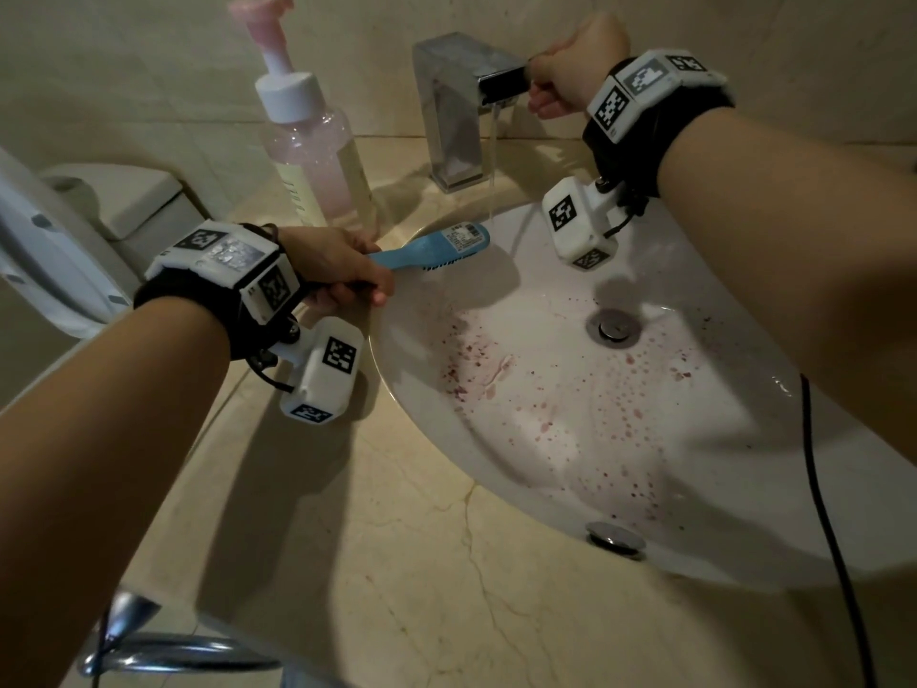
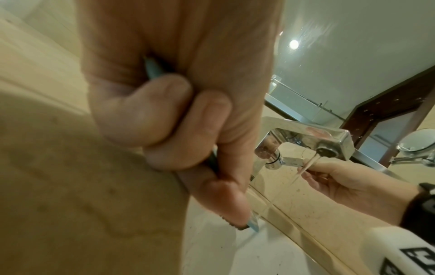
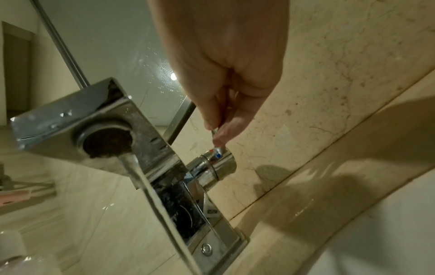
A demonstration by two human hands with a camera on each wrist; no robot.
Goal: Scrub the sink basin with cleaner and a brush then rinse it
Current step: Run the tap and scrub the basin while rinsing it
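Observation:
The white sink basin (image 1: 719,489) is spattered with reddish-purple spots around the drain (image 1: 613,328). My left hand (image 1: 342,270) grips the handle of a blue brush (image 1: 436,245), whose head points over the basin's back left rim. The same handle shows between the curled fingers (image 2: 169,121) in the left wrist view. My right hand (image 1: 570,67) pinches the thin lever (image 3: 215,131) of the chrome faucet (image 1: 456,111). Water (image 1: 492,161) streams from the spout (image 3: 105,137) into the basin.
A clear pump bottle (image 1: 307,141) of pink liquid stands on the marble counter (image 1: 397,563) left of the faucet. A toilet tank (image 1: 119,201) sits at far left. A chrome ring (image 1: 163,652) is at the bottom left, and a black cable (image 1: 823,513) crosses the basin's right side.

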